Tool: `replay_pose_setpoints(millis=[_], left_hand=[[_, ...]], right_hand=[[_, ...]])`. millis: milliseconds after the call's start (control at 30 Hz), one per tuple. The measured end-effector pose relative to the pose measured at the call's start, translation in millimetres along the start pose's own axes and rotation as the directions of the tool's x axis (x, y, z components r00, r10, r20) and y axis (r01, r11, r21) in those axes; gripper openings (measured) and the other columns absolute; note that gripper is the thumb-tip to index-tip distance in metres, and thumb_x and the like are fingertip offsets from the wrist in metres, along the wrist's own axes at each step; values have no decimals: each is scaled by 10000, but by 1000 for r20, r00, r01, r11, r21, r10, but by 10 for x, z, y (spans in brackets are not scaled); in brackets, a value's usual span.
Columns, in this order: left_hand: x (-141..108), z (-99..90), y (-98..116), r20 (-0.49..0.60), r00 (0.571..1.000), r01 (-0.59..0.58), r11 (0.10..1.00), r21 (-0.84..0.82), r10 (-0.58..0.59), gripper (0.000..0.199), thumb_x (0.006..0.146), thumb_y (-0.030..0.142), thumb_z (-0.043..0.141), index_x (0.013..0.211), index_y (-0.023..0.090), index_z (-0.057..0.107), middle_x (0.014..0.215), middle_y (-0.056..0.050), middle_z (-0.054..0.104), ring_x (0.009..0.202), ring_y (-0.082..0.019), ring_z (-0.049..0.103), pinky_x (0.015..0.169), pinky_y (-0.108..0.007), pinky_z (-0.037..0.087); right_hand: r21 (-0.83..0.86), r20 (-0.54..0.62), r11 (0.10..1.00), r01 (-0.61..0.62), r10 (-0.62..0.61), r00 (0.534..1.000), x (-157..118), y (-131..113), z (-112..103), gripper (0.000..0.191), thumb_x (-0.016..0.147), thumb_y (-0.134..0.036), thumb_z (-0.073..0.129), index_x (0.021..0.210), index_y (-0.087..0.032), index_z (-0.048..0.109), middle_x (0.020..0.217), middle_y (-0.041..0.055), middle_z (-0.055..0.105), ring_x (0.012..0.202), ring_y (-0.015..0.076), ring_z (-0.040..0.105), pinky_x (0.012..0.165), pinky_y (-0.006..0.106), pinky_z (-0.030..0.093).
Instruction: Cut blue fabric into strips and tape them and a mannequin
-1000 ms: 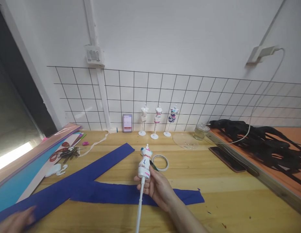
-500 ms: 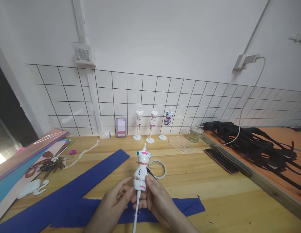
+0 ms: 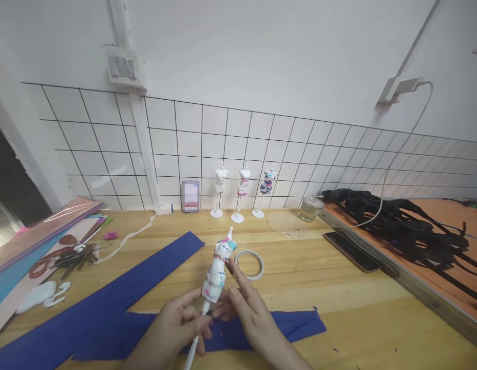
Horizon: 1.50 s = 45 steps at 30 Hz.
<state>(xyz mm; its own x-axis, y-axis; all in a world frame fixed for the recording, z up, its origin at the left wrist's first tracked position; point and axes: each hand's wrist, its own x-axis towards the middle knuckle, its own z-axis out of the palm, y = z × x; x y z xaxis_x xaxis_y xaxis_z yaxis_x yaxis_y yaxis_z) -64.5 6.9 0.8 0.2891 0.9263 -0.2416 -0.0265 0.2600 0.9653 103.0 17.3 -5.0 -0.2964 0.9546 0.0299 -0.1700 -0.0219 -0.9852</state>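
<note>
A white miniature dress form (image 3: 215,275) with pink, blue and red patches tilts to the right in front of me. My left hand (image 3: 180,326) is closed around its stem, just under the torso. Beside the torso, my right hand (image 3: 251,316) has its thumb apart and its index finger stretched up against the form's side. Its other fingers are bent behind the lower end, partly hidden. A small dark bit shows near the index fingertip, too small to name. Blue fabric strips (image 3: 146,288) lie beneath and to the left of my hands. A roll of tape (image 3: 249,264) lies just behind the right hand.
Three similar dress forms (image 3: 242,190) stand at the back by the wire grid. Near them are a clear plate (image 3: 286,224) and a glass (image 3: 311,209). A phone (image 3: 351,252) and black straps (image 3: 396,221) lie right; keys (image 3: 74,257) and an earphone case (image 3: 37,297) left.
The dress form has turned and now leans more, its base end moved left. My right thumb has come off it and the index finger has stretched out. The dark pointed piece beside it is mostly hidden.
</note>
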Motion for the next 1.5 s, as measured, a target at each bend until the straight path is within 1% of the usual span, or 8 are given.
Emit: replay_pose_setpoints(millis=[200,333,500,767,1067,1200,1300,1500], left_hand=[[-86,-253,149,-120,991,-89,939,-332,52,329,710,322,657,996,188,566,602,26,590,458,-74,473,468,-205,358],[-122,-344,205,-194,979,-154,827,-541,56,268,790,261,574,1052,211,547,574,68,499,412,-26,325,425,-176,280],[-108,-357,202,-200,978,-166,787,-594,56,271,809,289,553,1069,211,540,584,73,468,404,-10,231,401,-172,215],[-80,-306,131,-220,975,-159,803,-575,36,261,787,280,586,1030,192,554,624,61,498,408,-4,237,418,-177,232],[-64,-211,78,-219,976,-118,842,-527,0,290,737,291,636,988,166,560,707,6,601,396,-6,299,404,-183,227],[-58,-190,75,-161,986,-121,848,-517,42,236,750,261,622,955,169,550,701,-2,604,418,-15,330,423,-181,245],[-63,-187,81,-137,988,-132,844,-520,70,104,785,241,577,849,166,544,666,20,562,416,-3,284,422,-172,219],[-102,-190,69,-111,993,-102,825,-555,48,40,810,223,507,805,189,488,576,61,452,389,-9,175,385,-184,115]], right_hand=[[-335,-235,936,105,-191,953,169,-68,-412,550,857,-452,449,1293,-136,337,811,77,657,745,201,618,715,348,462],[-884,-12,455,107,-252,968,276,-40,-720,311,857,-223,413,1155,-194,501,976,85,637,898,209,576,775,330,418],[-975,122,166,145,-141,982,320,77,-811,217,755,-54,446,694,-180,612,759,71,624,752,199,547,687,290,359],[-988,146,-74,135,-184,972,383,205,-726,203,798,-56,441,749,-167,604,778,82,590,763,204,513,710,312,299],[-997,70,-7,74,-436,897,327,3,-708,178,881,-234,419,765,-172,538,773,93,570,718,209,510,680,333,332],[-916,120,259,305,-550,826,141,-55,-564,50,859,-239,488,845,-209,525,783,64,585,735,197,526,675,306,376],[-755,179,470,457,-523,833,-13,-77,-406,192,858,-163,478,1023,-249,522,882,59,615,812,197,556,704,291,407],[-629,285,583,514,-443,850,-181,-183,-179,289,875,-157,429,1126,-281,501,909,57,599,815,190,549,725,287,428]])
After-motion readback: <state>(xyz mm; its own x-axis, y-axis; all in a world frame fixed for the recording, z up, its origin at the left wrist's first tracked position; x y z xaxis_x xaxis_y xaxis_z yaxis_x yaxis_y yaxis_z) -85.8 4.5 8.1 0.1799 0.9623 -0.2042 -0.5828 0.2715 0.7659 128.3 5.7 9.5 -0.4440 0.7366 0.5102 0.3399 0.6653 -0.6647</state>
